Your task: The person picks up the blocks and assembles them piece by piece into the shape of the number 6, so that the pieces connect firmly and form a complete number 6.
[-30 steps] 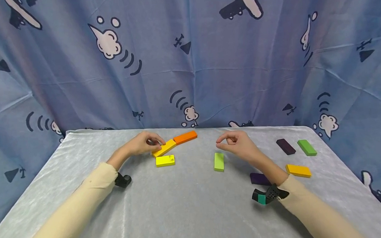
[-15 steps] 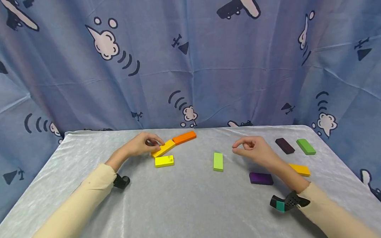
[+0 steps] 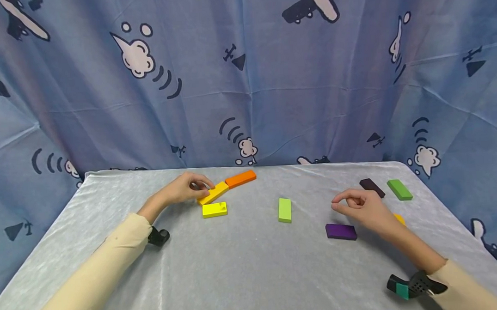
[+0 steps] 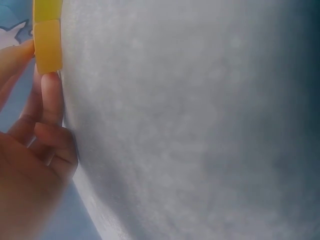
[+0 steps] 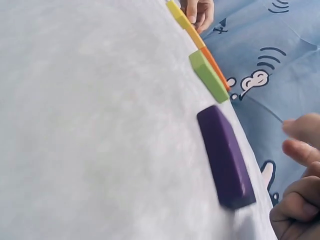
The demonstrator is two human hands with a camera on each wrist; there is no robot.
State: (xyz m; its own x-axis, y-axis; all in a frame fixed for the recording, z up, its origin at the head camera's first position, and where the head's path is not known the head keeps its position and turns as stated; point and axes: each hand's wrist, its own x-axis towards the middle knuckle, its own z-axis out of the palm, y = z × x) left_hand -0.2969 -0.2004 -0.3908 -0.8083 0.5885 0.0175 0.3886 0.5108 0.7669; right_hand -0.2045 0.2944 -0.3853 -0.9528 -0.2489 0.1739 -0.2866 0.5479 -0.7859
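Observation:
At the back left, my left hand (image 3: pixel 186 187) pinches the near end of an amber-yellow block (image 3: pixel 217 192) between thumb and fingers. That block's far end meets an orange block (image 3: pixel 241 179). Just in front lies a bright yellow block (image 3: pixel 215 210) with a small mark on top. My right hand (image 3: pixel 365 211) hovers over the right side, fingers loosely bent, thumb and index apart, nothing between them. Below its fingertips lies a purple block (image 3: pixel 341 232), large in the right wrist view. Behind the hand is a dark brown block (image 3: pixel 369 186), partly covered by it.
A lime block (image 3: pixel 284 210) lies near the middle of the cloth-covered table (image 3: pixel 245 266). A green block (image 3: pixel 400 190) sits at the far right. Another amber block (image 3: pixel 400 219) is mostly hidden behind my right hand. A blue patterned curtain (image 3: pixel 212 82) hangs behind the table.
My right hand has moved right and nearer, away from the lime block to beside the purple one, which it no longer covers. The left hand stays on the amber-yellow block.

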